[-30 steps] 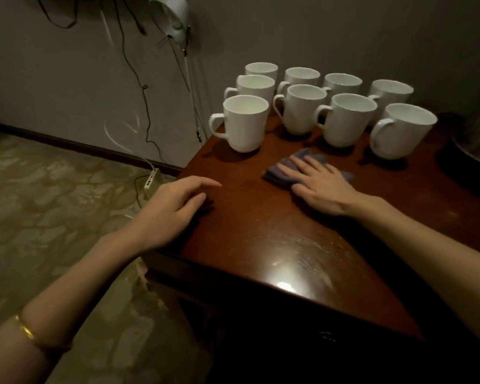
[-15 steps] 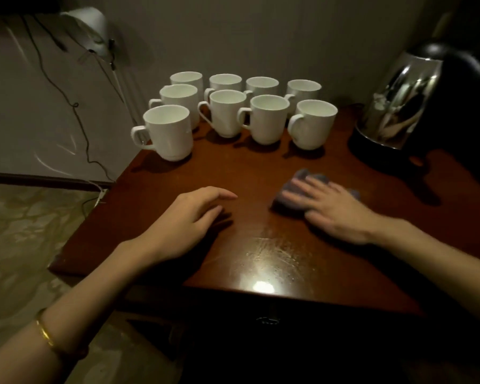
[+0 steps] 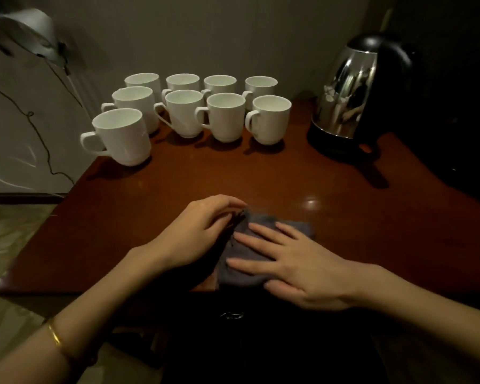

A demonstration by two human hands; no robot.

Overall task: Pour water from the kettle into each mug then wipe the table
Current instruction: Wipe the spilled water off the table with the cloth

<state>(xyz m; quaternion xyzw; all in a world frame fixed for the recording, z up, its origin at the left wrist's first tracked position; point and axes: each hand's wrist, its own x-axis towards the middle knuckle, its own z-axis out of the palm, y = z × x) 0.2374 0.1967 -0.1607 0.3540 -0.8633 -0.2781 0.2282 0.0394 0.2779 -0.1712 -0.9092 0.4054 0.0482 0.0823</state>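
Observation:
A grey cloth (image 3: 244, 253) lies at the front edge of the dark wooden table (image 3: 178, 184). My right hand (image 3: 302, 267) rests flat on it with the fingers spread. My left hand (image 3: 197, 231) is curled beside it, its fingertips pinching the cloth's far left corner. Several white mugs (image 3: 222, 117) stand in rows at the back left, handles to the left; I cannot tell what is in them. A shiny steel kettle (image 3: 347, 98) with a black lid and handle sits on its base at the back right.
A white lamp head (image 3: 31, 31) and loose cables (image 3: 39, 128) hang along the wall at the left. Patterned carpet (image 3: 6, 245) lies beyond the table's left edge. A dark bulk (image 3: 455, 106) stands right of the kettle. A drawer handle (image 3: 232, 315) is below the front edge.
My right hand has drawn the cloth back to the table's front edge. My left hand has moved right and taken the cloth's corner. The view has swung right, showing the kettle.

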